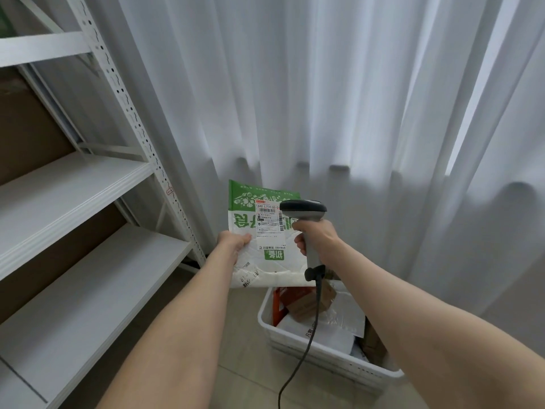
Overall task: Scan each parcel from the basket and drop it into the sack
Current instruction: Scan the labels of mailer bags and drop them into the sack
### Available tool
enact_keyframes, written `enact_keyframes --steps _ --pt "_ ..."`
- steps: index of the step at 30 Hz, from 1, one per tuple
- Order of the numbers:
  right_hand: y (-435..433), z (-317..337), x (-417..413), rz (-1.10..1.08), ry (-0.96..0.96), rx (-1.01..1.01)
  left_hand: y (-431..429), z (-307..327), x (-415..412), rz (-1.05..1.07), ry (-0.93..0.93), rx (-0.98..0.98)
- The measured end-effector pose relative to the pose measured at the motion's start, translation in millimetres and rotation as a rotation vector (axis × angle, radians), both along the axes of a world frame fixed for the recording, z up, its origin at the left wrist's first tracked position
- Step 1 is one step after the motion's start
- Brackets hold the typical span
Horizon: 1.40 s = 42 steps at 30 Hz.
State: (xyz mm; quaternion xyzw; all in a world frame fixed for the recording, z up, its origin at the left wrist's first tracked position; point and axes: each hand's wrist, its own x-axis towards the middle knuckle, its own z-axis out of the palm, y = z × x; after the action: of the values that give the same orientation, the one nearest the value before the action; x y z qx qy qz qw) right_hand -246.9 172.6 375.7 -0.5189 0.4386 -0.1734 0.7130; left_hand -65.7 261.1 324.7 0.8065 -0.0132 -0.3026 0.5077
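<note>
The fingers (243, 239) of the left hand (234, 244) pinch the left edge of a green and white parcel (261, 255), thumb on the printed face, and hold it upright in the air. The fingers (300, 244) of the right hand (319, 236) are curled firmly around the handle of a scanner (303, 208). Its dark head sits just in front of the shipping label (269, 221) and points toward it. A cable (306, 349) hangs from the handle down across the basket (267, 318).

The parcel is held above the far left corner of the white basket, which stands on the floor (244, 335) near the curtain (324, 84). More parcels (306, 305) lie inside it, so much of the task is probably left. A shelf rack (88, 202) stands at the left.

I judge that the scan step is now in hand: the label faces the scanner and is almost flat. I cannot see a light or a beam, so whether the code is read cannot be told.

The next move calls for the left hand alone to carry the parcel to the sack. The sack is not in view, so the person must probably turn to find it.
</note>
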Motion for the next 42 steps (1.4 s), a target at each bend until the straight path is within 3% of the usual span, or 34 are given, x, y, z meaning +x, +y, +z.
enact_keyframes --steps 33,42 --pt "40 -12 15 0.053 -0.049 0.046 46 -12 9 0.018 0.006 -0.007" --pt "75 -40 0 0.024 -0.075 0.164 112 -5 -14 0.015 -0.01 -0.074"
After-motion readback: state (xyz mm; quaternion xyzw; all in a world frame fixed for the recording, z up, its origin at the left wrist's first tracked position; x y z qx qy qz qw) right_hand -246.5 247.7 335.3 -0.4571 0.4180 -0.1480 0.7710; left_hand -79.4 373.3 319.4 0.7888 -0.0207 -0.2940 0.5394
